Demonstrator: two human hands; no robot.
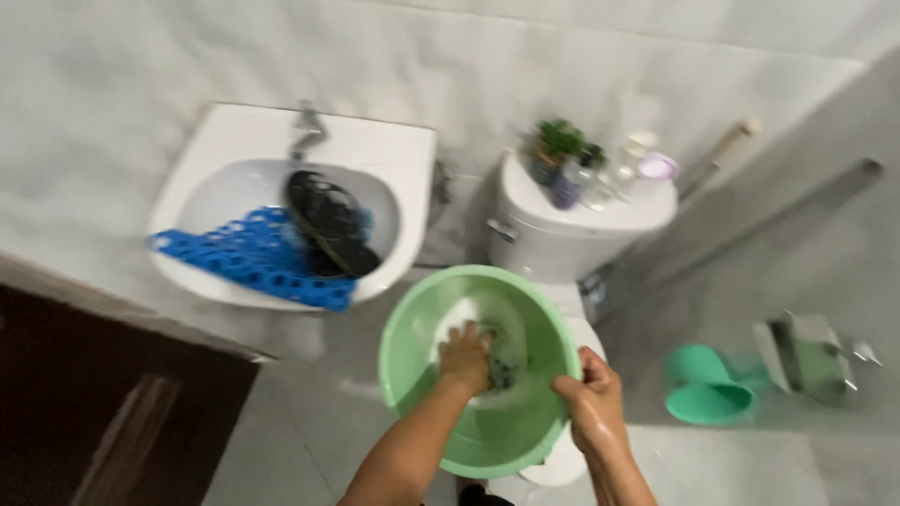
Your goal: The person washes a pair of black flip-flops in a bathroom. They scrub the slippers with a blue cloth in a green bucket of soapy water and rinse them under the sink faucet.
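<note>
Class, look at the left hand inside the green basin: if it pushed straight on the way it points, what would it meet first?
Probably the dark scrubber beside the left hand, then the green basin; blur hides the depth.

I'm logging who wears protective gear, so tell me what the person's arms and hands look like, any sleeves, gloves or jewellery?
Both arms are bare to the frame's lower edge: no sleeves show. The left hand and right hand wear no gloves; the right looks wet and glossy. No watch or bracelet shows; the blur hides whether there are rings.
</note>
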